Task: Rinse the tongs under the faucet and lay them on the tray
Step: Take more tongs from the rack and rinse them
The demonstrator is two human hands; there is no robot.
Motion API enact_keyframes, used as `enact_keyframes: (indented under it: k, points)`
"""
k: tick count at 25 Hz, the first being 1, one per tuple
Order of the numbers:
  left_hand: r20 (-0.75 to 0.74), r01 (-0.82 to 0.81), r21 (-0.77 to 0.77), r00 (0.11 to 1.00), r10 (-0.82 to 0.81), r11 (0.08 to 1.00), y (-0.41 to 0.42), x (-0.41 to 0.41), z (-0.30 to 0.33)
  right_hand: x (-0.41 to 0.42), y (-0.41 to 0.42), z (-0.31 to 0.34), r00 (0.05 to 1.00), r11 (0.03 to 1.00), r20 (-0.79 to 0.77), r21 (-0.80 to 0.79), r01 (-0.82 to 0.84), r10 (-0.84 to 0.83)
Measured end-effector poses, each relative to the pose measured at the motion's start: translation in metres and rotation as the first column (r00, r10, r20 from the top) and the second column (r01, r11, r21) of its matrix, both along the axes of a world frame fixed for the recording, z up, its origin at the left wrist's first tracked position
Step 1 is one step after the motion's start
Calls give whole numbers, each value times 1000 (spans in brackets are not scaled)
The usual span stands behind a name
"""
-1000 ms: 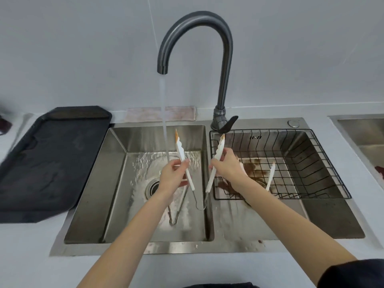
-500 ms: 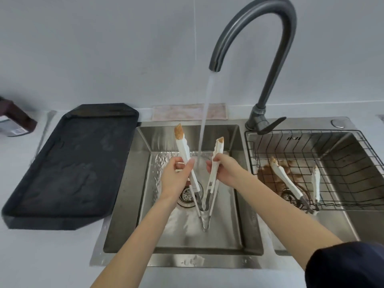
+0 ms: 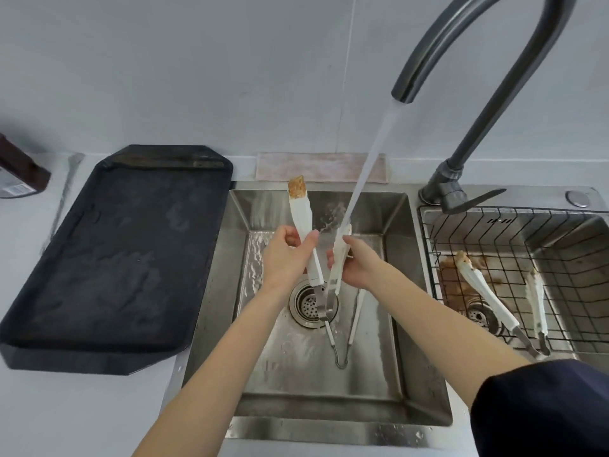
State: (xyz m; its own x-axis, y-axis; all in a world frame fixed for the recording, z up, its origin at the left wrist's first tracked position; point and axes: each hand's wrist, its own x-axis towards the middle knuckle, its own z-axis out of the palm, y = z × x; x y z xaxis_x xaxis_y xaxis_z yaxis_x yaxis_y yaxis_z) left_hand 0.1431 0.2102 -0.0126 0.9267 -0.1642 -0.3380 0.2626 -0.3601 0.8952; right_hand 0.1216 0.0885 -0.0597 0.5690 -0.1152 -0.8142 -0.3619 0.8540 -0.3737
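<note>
White tongs (image 3: 301, 219) with a metal hinge are held tips-up over the left sink basin (image 3: 379, 357). My left hand (image 3: 286, 255) grips the left arm, whose tip is coated in brown sauce. My right hand (image 3: 357, 263) grips the right arm, and the faucet (image 3: 461, 70) stream lands on that arm's tip. A black tray (image 3: 108, 252) lies on the counter left of the sink. Another pair of tongs (image 3: 352, 328) lies on the basin floor below my hands.
A wire basket (image 3: 560, 239) sits in the right basin with two sauce-stained tongs (image 3: 484, 288) in it. A dark bottle (image 3: 19, 173) stands at the far left. A pink cloth (image 3: 316, 166) lies behind the sink.
The view has shifted left and closer. The right arm of the tongs has come under the water stream; its tip is now washed by the water.
</note>
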Motion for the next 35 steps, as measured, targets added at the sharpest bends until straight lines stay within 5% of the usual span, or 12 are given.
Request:
enact_keyframes:
  k: [6,11,27,35]
  points:
    - [-357,-159,-200,931,80,967,15,-5,-15,8,-14,2,999,1000,48,-22,10,-9]
    - [-488,-182,-231,871,48,956,15,-16,-31,15,-16,19,993,999,114,-37,21,-17]
    - [-625,-118,-317,772,-114,941,-19,-17,-51,-31,0,37,989,931,32,-343,-123,143]
    - [-751,-216,-428,625,-213,877,-54,-16,-49,-43,-20,52,955,656,-18,-723,-218,297]
